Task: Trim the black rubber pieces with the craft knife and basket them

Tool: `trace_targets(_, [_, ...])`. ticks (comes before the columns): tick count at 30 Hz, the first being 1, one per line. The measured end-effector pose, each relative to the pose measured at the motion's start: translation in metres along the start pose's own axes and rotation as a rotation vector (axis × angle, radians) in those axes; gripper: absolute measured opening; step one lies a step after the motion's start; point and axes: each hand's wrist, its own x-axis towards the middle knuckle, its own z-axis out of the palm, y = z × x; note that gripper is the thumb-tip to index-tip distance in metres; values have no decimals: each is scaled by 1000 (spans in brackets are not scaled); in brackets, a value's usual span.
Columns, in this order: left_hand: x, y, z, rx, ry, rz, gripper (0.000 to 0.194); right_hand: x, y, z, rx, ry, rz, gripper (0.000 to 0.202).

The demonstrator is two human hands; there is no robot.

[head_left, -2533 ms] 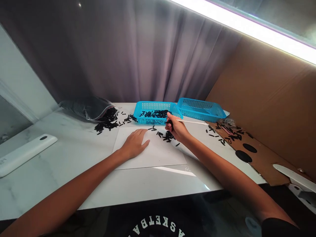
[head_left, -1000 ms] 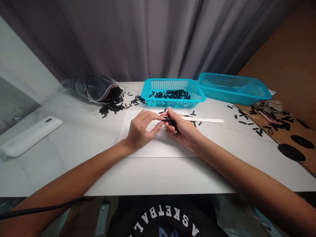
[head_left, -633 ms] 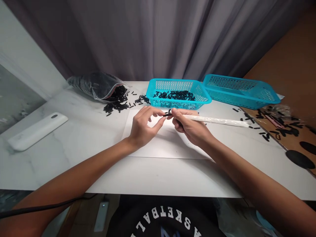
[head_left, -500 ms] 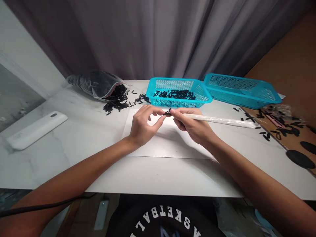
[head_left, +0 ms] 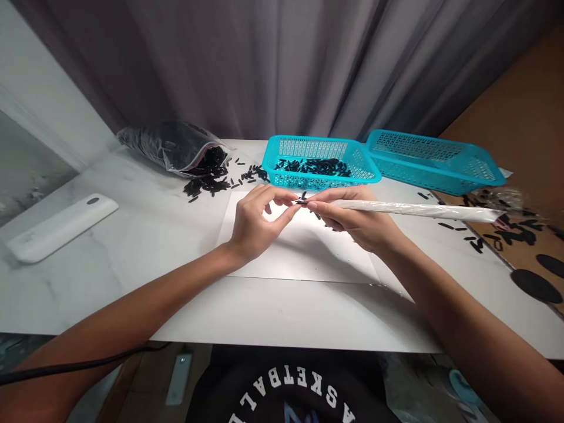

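My left hand (head_left: 263,218) pinches a small black oblong piece (head_left: 301,202) between thumb and fingertips, above a white sheet of paper (head_left: 286,264). Fingertips of my right hand (head_left: 359,214) meet the same piece from the other side. A long white stick in a clear plastic wrapper (head_left: 423,209) lies in my right hand and points out to the right. More dark pieces show at and just below the right fingers; whether they are held or lie on the paper I cannot tell.
Black pieces fill part of a blue basket (head_left: 324,181) behind my hands. A second blue basket (head_left: 436,176) adjoins it. At left, black pieces spill from a plastic bag (head_left: 167,147), near a white oblong device (head_left: 64,228). Black ovals (head_left: 535,284) lie far right.
The white stick now reaches farther right and lies more level. My right hand has shifted slightly right; dark pieces now show below its fingers. The left hand is nearly still.
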Motion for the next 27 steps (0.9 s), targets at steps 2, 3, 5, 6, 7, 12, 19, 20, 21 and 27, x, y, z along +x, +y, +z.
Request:
trace_targets(2, [0,0,0,-1,-5,-8,9,0,1,-1,-5,-1,-5,23])
trace_targets(3, [-1,-1,0,-1,-7,-14,8,0,1,-1,-5,-3,-8,22])
trace_targets(5, [-1,-1,0,-2,-11,-21,8,0,1,-2,3,-5,-10,22])
trace_targets(6, [-1,-1,0,-2,-13,-21,8,0,2,-2,9,-5,-10,21])
trace_targets(7, [-1,-1,0,-2,-15,-22,8,0,2,-2,14,-4,-11,21])
trace_targets(12, [-1,-1,-1,-3,-25,-26,9,0,1,-1,11,10,-24,19])
trace_targets(19, [0,-2,0,-17,-25,-25,5,0,0,-2,14,-5,-37,20])
trace_targets(20, [0,-2,0,-20,-28,-30,4,-1,0,-2,17,-12,-36,20])
trace_targets(21, [0,-2,0,-22,-30,-35,4,-1,0,-2,19,-18,-33,20])
trace_targets(27, [-1,-1,0,-24,-26,-49,5,-1,-1,-3,33,-40,-5,24])
